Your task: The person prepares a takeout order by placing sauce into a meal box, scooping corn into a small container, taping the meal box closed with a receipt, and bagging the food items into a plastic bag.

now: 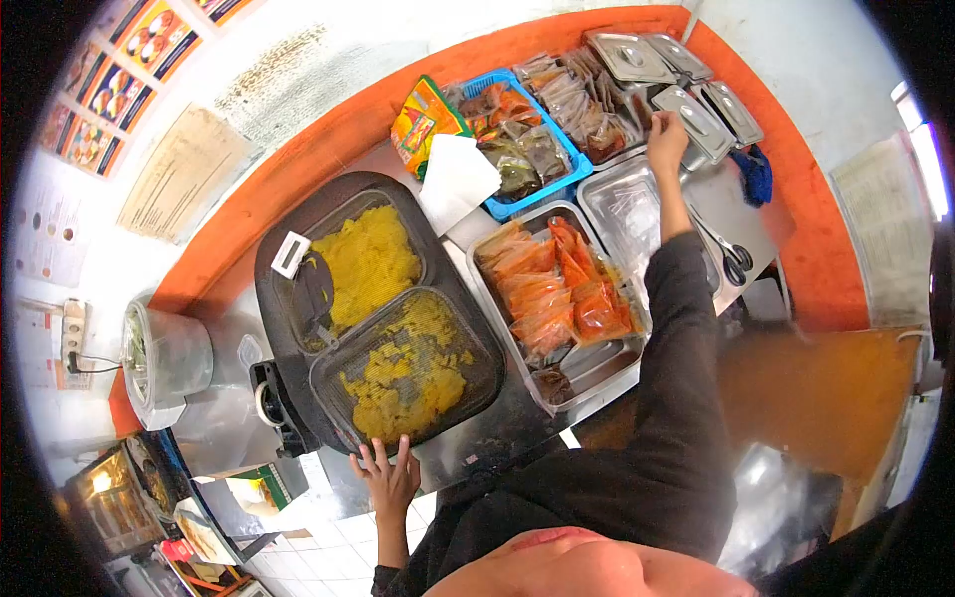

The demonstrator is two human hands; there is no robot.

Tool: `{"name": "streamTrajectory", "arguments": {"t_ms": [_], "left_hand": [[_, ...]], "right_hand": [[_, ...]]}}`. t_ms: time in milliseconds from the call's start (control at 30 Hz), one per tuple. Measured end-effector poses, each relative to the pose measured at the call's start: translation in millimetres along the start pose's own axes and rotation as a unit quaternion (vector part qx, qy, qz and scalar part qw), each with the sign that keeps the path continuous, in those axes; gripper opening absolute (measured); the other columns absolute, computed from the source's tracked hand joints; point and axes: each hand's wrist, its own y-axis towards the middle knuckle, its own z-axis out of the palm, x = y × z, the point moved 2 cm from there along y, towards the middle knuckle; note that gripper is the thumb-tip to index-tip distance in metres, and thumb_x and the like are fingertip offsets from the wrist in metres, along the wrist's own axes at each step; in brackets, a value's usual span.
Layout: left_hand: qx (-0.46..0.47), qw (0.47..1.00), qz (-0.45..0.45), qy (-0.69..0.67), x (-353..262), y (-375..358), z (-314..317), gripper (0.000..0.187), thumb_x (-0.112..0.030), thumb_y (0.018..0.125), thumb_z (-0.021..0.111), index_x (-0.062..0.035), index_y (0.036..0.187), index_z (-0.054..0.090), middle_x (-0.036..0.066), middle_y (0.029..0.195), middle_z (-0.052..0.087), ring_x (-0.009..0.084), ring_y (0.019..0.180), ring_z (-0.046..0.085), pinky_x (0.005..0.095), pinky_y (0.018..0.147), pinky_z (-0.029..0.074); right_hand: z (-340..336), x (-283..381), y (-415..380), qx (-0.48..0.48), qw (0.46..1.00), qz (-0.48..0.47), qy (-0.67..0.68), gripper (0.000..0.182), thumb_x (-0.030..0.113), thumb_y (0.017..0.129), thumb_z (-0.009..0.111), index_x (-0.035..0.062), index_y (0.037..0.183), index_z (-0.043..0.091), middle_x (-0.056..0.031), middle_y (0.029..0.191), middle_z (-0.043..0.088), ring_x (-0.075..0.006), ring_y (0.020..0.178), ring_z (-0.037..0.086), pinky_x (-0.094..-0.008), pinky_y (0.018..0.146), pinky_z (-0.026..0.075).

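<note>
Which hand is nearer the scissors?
Right. The right hand is beside the metal lids, above the scissors in the picture; the left hand is farther off, at the black case.

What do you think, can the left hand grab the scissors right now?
Probably not easily: the scissors lie beyond the right arm, and the tray of orange packets is in between too. The left hand would likely need to go around.
</note>
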Motion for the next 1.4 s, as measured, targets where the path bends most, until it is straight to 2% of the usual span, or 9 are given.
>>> {"name": "streamTrajectory", "arguments": {"t_ms": [133, 233, 433, 667, 800, 900, 1067, 1167, 1400], "left_hand": [[-0.043, 0.998, -0.002, -0.052, 0, -3, 7, 0.062, -0.024, 0.079, 0.064, -0.0182, 0.136, 0.042, 0.023, 0.146, 0.020, 0.0430, 0.137, 0.014, 0.0608, 0.106, 0.014], [-0.070, 0.991, -0.016, -0.116, 4, -1, 1, 0.057, -0.024, 0.080, 0.062, -0.0238, 0.135, 0.047, 0.018, 0.148, 0.024, 0.0360, 0.136, 0.018, 0.0539, 0.109, 0.013], [-0.070, 0.893, -0.072, -0.439, 51, -47, -28, 0.050, -0.017, 0.079, 0.066, -0.0181, 0.128, 0.054, 0.019, 0.145, 0.029, 0.0366, 0.134, 0.021, 0.0476, 0.109, 0.015], [-0.134, 0.867, -0.134, -0.461, 202, -168, -76, 0.027, -0.008, 0.077, 0.067, -0.0142, 0.103, 0.065, 0.012, 0.131, 0.048, 0.0306, 0.123, 0.034, 0.0424, 0.102, 0.023], [-0.273, 0.802, -0.197, -0.493, 289, -199, -115, 0.017, -0.006, 0.078, 0.066, -0.0102, 0.095, 0.066, 0.006, 0.102, 0.062, 0.0235, 0.094, 0.050, 0.0364, 0.089, 0.033], [-0.361, 0.771, -0.193, -0.487, 336, -210, -157, 0.016, -0.008, 0.079, 0.067, -0.0072, 0.095, 0.065, 0.005, 0.094, 0.065, 0.0208, 0.085, 0.054, 0.0323, 0.084, 0.036], [-0.345, 0.712, -0.198, -0.579, 368, -222, -199, 0.031, -0.011, 0.072, 0.077, -0.0072, 0.100, 0.065, 0.004, 0.099, 0.067, 0.0174, 0.085, 0.061, 0.0284, 0.078, 0.044], [-0.292, 0.765, -0.187, -0.543, 380, -235, -195, 0.031, -0.002, 0.071, 0.075, 0.0003, 0.100, 0.065, 0.008, 0.098, 0.067, 0.0121, 0.079, 0.061, 0.0248, 0.077, 0.046], [-0.310, 0.763, -0.209, -0.527, 391, -249, -188, 0.016, -0.010, 0.073, 0.076, -0.0070, 0.087, 0.068, 0.002, 0.084, 0.070, 0.0133, 0.069, 0.063, 0.0260, 0.072, 0.043]], "right_hand": [[-64, 84, -38, 0.066, 0.932, 0.041, 0.353, 0.012, 0.011, 0.091, 0.058, 0.0006, 0.096, 0.061, -0.0049, 0.086, 0.065, -0.0113, 0.081, 0.059, -0.0230, 0.075, 0.044], [-112, 169, -90, 0.140, 0.891, 0.013, 0.432, 0.013, 0.011, 0.092, 0.057, 0.0000, 0.099, 0.058, 0.0006, 0.087, 0.062, -0.0034, 0.081, 0.052, -0.0193, 0.073, 0.041], [-189, 336, -239, 0.223, 0.836, -0.026, 0.500, 0.010, 0.005, 0.090, 0.059, 0.0019, 0.099, 0.057, 0.0016, 0.090, 0.059, -0.0029, 0.083, 0.052, -0.0178, 0.075, 0.039], [-248, 508, -421, 0.303, 0.786, -0.026, 0.539, 0.009, 0.003, 0.089, 0.059, 0.0003, 0.097, 0.057, 0.0016, 0.089, 0.058, -0.0032, 0.082, 0.052, -0.0178, 0.072, 0.040], [-263, 583, -498, 0.346, 0.738, -0.060, 0.576, 0.009, 0.001, 0.089, 0.059, -0.0002, 0.097, 0.056, 0.0004, 0.089, 0.059, -0.0033, 0.081, 0.052, -0.0171, 0.071, 0.039], [-272, 622, -540, 0.408, 0.701, -0.060, 0.582, 0.009, 0.001, 0.089, 0.059, -0.0009, 0.098, 0.056, -0.0015, 0.091, 0.060, -0.0042, 0.083, 0.054, -0.0180, 0.072, 0.041], [-271, 661, -576, 0.474, 0.640, -0.098, 0.597, 0.009, 0.000, 0.090, 0.058, -0.0022, 0.098, 0.056, -0.0038, 0.091, 0.061, -0.0077, 0.088, 0.057, -0.0200, 0.078, 0.044], [-273, 677, -591, 0.482, 0.631, -0.113, 0.597, 0.009, -0.001, 0.090, 0.058, -0.0029, 0.098, 0.056, -0.0041, 0.092, 0.061, -0.0082, 0.089, 0.057, -0.0204, 0.078, 0.044], [-276, 688, -607, 0.505, 0.616, -0.120, 0.593, 0.008, -0.002, 0.090, 0.057, -0.0039, 0.097, 0.056, -0.0051, 0.094, 0.062, -0.0085, 0.089, 0.058, -0.0211, 0.079, 0.045]]}}
